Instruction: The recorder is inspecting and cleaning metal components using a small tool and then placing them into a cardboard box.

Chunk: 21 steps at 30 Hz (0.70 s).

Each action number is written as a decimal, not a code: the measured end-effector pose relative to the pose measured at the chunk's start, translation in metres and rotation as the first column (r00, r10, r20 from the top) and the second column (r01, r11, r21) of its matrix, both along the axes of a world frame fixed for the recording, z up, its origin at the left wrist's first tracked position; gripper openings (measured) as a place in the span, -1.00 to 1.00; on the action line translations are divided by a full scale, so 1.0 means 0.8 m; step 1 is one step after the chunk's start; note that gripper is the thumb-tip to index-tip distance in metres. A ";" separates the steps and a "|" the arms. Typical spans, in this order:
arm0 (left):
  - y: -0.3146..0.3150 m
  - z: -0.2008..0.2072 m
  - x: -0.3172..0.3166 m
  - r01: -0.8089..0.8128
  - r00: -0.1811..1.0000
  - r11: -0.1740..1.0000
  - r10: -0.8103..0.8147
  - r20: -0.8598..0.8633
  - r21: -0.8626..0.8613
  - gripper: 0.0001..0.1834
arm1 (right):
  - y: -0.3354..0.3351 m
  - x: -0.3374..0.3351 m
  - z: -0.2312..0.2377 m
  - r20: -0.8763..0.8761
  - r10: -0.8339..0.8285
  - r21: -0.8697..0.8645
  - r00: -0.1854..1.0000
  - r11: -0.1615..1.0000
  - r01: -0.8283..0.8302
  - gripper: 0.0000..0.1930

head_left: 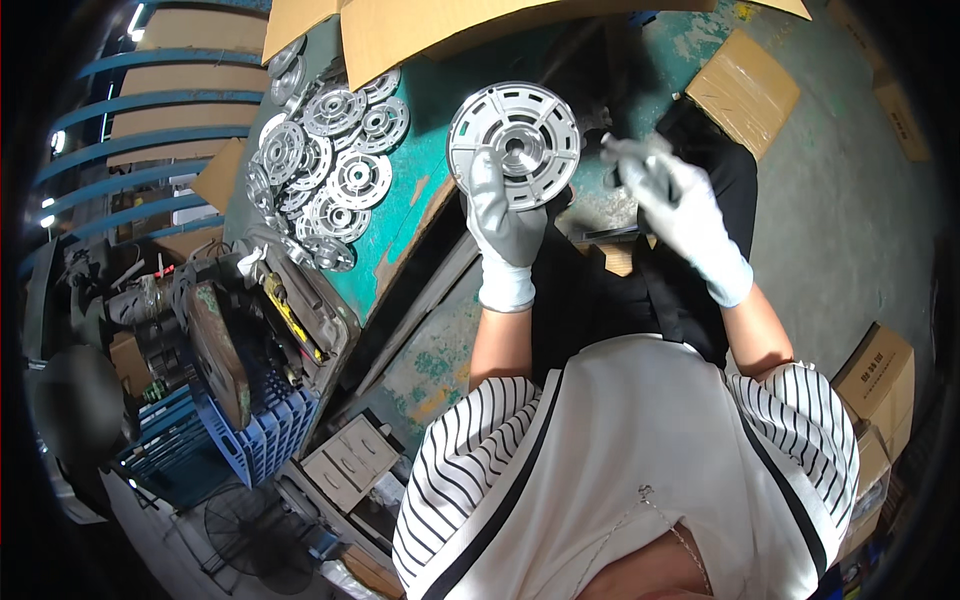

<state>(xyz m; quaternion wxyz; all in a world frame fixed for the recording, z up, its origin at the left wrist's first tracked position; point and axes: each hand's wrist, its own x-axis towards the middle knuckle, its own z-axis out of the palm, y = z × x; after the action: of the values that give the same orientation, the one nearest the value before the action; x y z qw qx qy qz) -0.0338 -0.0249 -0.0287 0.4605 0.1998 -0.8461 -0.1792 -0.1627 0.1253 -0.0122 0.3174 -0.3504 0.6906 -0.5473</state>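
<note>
While the person sat with a dark apron across the lap, the left hand [505, 215] held a round metal disc [514, 145] up by its lower edge, fingers closed on the rim and the thumb pressed against the slotted face. The right hand [685, 215], also gloved, was blurred; its grip looked closed round something small and pale, but I could not tell what. To do the inspection well, it seemed best to keep the disc steady by the rim, face turned to the eyes, so the hub and slots stayed unobstructed. Farther off, to the left on the green table [425, 150], a pile of similar discs [320, 170] lay overlapping, beside cardboard boxes [400, 30].
</note>
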 end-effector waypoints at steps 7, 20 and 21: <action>0.020 0.034 -0.016 0.227 0.958 0.723 -0.043 -0.285 0.652 -0.53 | -0.032 -0.027 0.023 0.491 -0.064 -0.156 0.869 0.975 0.160 -0.69; 0.012 0.008 0.007 0.054 0.995 0.994 -0.061 0.075 0.091 -0.51 | -0.043 -0.011 0.021 0.647 -0.023 -0.137 0.762 0.980 0.146 -0.73; 0.011 0.008 0.006 0.068 0.995 0.995 -0.073 0.063 0.078 -0.52 | -0.043 -0.012 0.023 0.647 -0.031 -0.134 0.762 0.979 0.154 -0.75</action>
<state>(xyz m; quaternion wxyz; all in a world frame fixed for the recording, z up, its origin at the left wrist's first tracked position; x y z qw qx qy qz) -0.0292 -0.0159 -0.0221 0.4176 0.1929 -0.8600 -0.2208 -0.1719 0.0909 0.0064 0.4738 -0.1349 0.5049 -0.7088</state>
